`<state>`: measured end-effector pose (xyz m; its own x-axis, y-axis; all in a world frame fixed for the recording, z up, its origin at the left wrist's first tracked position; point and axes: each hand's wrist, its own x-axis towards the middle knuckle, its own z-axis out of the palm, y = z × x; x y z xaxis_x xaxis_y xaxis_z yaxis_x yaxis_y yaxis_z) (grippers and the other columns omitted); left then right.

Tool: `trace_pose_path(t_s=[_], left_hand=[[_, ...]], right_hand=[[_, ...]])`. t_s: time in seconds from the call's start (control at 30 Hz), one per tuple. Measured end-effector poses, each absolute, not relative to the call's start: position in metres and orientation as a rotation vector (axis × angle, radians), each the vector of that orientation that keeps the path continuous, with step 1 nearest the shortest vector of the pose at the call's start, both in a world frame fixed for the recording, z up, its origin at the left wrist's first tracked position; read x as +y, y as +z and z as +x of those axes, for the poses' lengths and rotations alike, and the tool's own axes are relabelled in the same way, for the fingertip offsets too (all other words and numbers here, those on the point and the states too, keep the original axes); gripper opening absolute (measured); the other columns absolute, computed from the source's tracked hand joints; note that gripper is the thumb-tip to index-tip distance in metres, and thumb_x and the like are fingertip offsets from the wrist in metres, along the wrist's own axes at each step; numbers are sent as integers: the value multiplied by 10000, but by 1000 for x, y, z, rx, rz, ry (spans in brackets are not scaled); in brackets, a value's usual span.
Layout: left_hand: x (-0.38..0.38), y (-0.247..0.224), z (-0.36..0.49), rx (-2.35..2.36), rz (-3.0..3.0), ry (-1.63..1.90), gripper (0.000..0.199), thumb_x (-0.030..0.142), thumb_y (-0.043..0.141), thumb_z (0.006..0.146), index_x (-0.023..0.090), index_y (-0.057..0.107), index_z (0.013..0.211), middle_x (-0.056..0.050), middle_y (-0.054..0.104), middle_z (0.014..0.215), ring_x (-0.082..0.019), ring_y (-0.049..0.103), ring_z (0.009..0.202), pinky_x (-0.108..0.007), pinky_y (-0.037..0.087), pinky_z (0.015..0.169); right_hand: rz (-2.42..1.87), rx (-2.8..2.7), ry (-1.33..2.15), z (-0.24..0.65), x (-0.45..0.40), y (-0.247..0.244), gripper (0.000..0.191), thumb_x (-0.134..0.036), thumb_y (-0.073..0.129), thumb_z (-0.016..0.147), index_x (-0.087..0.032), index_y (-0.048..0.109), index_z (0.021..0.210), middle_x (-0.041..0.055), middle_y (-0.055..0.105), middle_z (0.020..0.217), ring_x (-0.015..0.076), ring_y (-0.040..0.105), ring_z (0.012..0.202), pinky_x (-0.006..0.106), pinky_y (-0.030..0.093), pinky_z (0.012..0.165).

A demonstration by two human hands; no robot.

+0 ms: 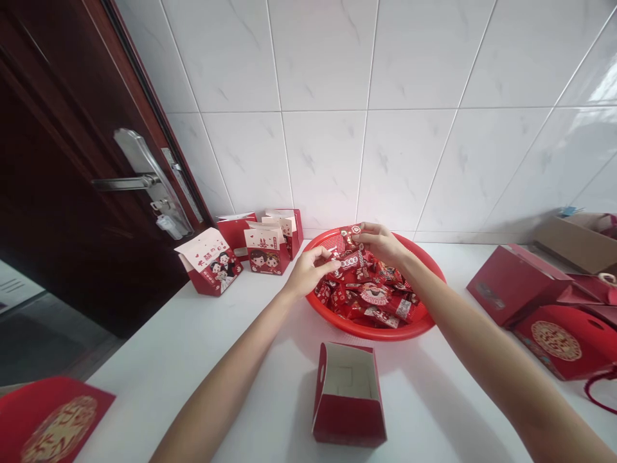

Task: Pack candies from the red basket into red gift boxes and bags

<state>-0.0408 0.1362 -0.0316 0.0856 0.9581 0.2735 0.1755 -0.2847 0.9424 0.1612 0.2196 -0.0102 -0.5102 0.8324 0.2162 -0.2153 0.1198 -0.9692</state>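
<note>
Over a round red plastic basket (337, 323) heaped with red-wrapped candies (375, 293), both my hands are at work. My left hand (311, 269) pinches a red-wrapped candy (351, 260) between thumb and fingers at the basket's left side. Toward the back rim, my right hand (380, 241) grips another small red candy packet (350, 236) with its fingertips. In front of the basket stands an open dark red gift box (349, 421), its pale inside showing no candy.
Several printed red-and-white gift boxes (267, 252) stand at the back left, beside a dark door (62, 128). Red boxes (520, 283) and a cardboard carton (578, 241) crowd the right. A red box with gold print (53, 421) lies at the near left. White tiles (322, 161) wall the back.
</note>
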Motion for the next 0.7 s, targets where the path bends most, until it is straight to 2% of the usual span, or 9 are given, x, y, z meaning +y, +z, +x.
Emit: trace_pose_path(t_s=[0.13,0.27,0.5,0.6,0.7], left_hand=[[136,-32,-41,1164,1610,1271,285,423,795,703,195,629,747,24,631,763,-162,554,733,-296,423,746],[135,-31,-40,1156,1596,1305,271,410,794,704,198,629,735,24,633,760,-166,565,746,-295,428,756],[134,-29,-36,1107,1491,1430,298,384,828,645,200,597,686,37,621,699,-152,567,696,-287,447,731],[133,-28,-35,1096,1455,1445,328,372,863,603,201,592,672,40,622,674,-149,570,677,-284,456,720],[133,-29,-35,1091,1430,1446,339,357,887,584,196,608,688,37,640,692,-146,578,680,-280,459,718]], right_hand=[[-608,-1462,1543,161,225,-12,376,-273,931,553,-197,620,748,-18,726,751,140,686,724,308,549,782],[-592,-1457,1588,159,221,-12,397,-238,936,531,-195,600,737,-15,730,762,142,694,722,304,552,759],[-603,-1498,1633,159,211,-6,391,-202,871,612,-197,657,939,-21,721,767,132,664,703,280,518,696],[-641,-1524,1643,159,208,-4,286,-269,858,665,-180,670,860,-9,701,797,129,643,732,269,495,680],[-674,-1568,1630,160,207,-4,264,-316,864,689,-172,665,783,-10,673,794,111,604,716,251,460,655]])
